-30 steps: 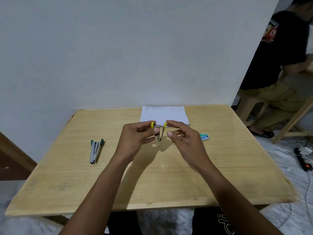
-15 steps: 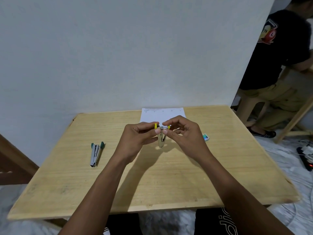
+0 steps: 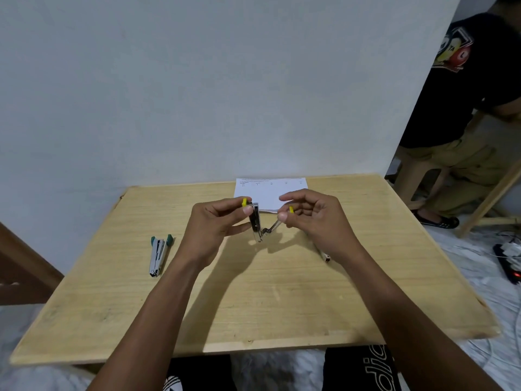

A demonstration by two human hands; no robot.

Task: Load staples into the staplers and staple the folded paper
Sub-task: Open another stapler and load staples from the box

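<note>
A small metal stapler with yellow ends [image 3: 257, 224] is held above the middle of the wooden table [image 3: 253, 300], spread open in a V. My left hand [image 3: 217, 224] grips its left arm between thumb and fingers. My right hand [image 3: 313, 218] pinches the right arm near its yellow tip. The folded white paper [image 3: 267, 190] lies flat at the table's far edge, just behind my hands. A second stapler with green ends [image 3: 158, 255] lies on the table to the left, away from both hands.
A small box [image 3: 325, 256] peeks out from under my right wrist. The white wall rises right behind the table. A person in a black shirt [image 3: 462, 108] sits at the right. A power strip and cables [image 3: 507, 258] lie on the floor at right.
The stapler's two arms have been pulled apart into a wide V. My right hand has moved right with the right arm; my left hand stays on the left arm.
</note>
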